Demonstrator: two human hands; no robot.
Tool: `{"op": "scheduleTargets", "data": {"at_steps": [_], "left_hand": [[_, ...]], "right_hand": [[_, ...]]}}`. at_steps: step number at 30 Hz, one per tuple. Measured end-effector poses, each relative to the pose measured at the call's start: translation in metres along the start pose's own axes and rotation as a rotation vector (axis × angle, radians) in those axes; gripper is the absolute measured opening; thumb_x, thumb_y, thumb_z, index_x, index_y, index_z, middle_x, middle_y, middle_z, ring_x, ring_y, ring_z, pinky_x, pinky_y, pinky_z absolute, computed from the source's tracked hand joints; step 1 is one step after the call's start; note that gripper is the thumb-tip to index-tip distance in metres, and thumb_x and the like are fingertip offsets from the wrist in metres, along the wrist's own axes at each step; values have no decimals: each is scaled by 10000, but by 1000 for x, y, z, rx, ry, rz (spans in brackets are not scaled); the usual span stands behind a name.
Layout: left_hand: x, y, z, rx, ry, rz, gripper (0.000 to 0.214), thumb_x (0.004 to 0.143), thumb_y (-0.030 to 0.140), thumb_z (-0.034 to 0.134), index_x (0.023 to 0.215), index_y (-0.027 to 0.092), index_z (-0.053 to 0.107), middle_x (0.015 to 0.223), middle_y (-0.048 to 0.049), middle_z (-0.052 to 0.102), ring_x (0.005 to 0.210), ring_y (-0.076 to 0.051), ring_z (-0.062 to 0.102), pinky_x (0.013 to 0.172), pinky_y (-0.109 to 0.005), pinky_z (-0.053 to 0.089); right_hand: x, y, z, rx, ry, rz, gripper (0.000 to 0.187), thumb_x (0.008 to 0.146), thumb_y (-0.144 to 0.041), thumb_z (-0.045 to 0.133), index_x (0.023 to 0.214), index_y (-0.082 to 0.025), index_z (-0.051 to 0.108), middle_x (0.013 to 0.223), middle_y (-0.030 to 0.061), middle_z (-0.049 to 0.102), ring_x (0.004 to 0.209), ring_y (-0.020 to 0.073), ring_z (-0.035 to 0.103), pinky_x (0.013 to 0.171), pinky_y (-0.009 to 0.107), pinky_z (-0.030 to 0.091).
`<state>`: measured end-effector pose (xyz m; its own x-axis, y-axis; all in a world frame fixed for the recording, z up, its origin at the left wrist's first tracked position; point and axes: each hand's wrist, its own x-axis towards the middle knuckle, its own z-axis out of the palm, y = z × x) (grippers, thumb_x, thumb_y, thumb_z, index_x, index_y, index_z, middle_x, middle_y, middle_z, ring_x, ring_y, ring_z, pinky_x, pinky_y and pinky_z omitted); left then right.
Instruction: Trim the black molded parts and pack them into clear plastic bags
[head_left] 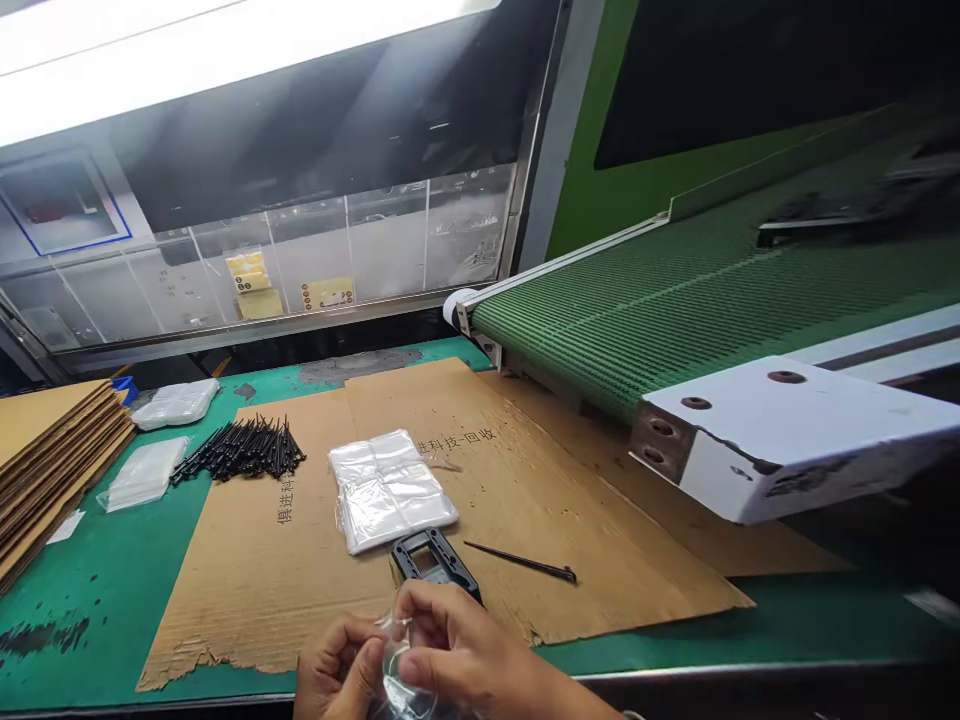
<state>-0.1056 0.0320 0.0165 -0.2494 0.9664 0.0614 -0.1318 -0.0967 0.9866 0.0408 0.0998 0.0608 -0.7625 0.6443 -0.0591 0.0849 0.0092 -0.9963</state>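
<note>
My left hand [341,668] and my right hand [461,650] meet at the bottom middle, near the table's front edge. Between their pinched fingers is a clear plastic bag [401,690], crumpled at the top; its lower part runs out of the picture. Just beyond my right hand lies a black plastic frame [433,555] with a rectangular opening, its near end hidden by the hand. A stack of clear plastic bags [391,490] rests behind it. To the right, one thin black rod [521,562] with a thicker end lies alone on the cardboard.
Cardboard [247,590] with a torn front edge covers the green table. A heap of black rods [244,448], more bag stacks [146,472] and piled cardboard sheets [56,470] are at left. A green conveyor belt [637,320] with a white end block [795,430] juts in from the right.
</note>
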Motion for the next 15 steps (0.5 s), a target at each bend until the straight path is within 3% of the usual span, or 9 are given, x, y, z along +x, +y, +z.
{"op": "scheduleTargets", "data": {"at_steps": [2,4,6,10,15], "left_hand": [[-6,7,2,-6,49,-89,382,665,539,656,643,157,653,409,34,487,353,-61,362,383,-196,280],[-11,13,4,35,92,-97,400,651,549,661,627,150,644,398,49,443,357,-57,324,374,-195,254],[-14,19,5,74,122,-69,373,644,524,678,626,152,652,436,44,456,398,-64,333,399,-200,281],[-17,23,3,146,97,-49,295,655,453,696,623,162,664,501,24,517,470,-83,382,478,-210,339],[-22,8,3,147,51,-79,311,664,477,674,638,167,680,556,-6,571,519,-115,443,502,-231,354]], "right_hand": [[-10,7,-4,105,-113,62,446,534,-501,752,693,-150,527,539,-66,440,478,64,347,429,182,243],[-18,12,-8,139,-149,108,425,588,-516,719,658,-137,543,526,-50,476,462,62,378,430,177,268],[-26,16,-11,204,-117,159,434,656,-552,655,673,-129,559,532,-23,531,443,67,429,434,181,317],[-37,23,-16,291,-69,217,467,650,-579,652,675,-120,570,542,0,567,425,71,470,436,186,368],[-51,29,-13,215,-23,175,503,601,-610,680,564,-147,487,454,-55,455,389,47,366,378,165,245]]}}
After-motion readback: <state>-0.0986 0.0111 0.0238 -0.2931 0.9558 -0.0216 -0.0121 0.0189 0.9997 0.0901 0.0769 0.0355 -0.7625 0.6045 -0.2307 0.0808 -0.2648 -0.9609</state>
